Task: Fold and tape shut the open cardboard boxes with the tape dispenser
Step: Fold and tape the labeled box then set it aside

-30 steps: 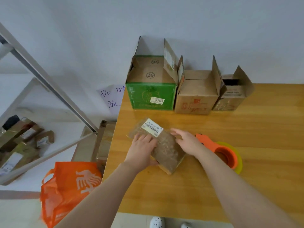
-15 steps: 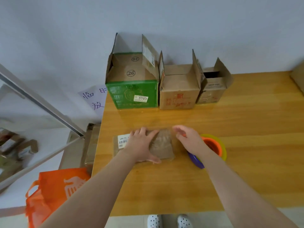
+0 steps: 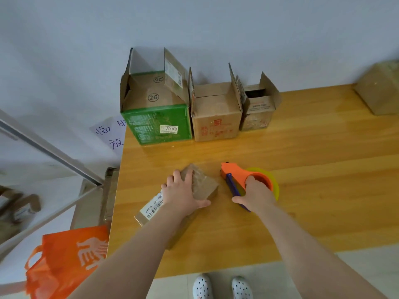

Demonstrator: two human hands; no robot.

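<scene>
At the lower left an orange bag (image 3: 64,260) sits on the floor beside the wooden worktop (image 3: 323,147), and left of centre the left hand (image 3: 183,193) lies flat, fingers spread, pressing down on a closed brown box (image 3: 205,185) that bears a barcode label. Above centre, against the wall, three open boxes stand in a row with flaps up: the green box (image 3: 157,126), the mid-sized box (image 3: 216,119) and the small box (image 3: 258,111). Just right of the closed box, the right hand (image 3: 257,196) grips the orange tape dispenser (image 3: 237,174), which rests on the worktop.
</scene>
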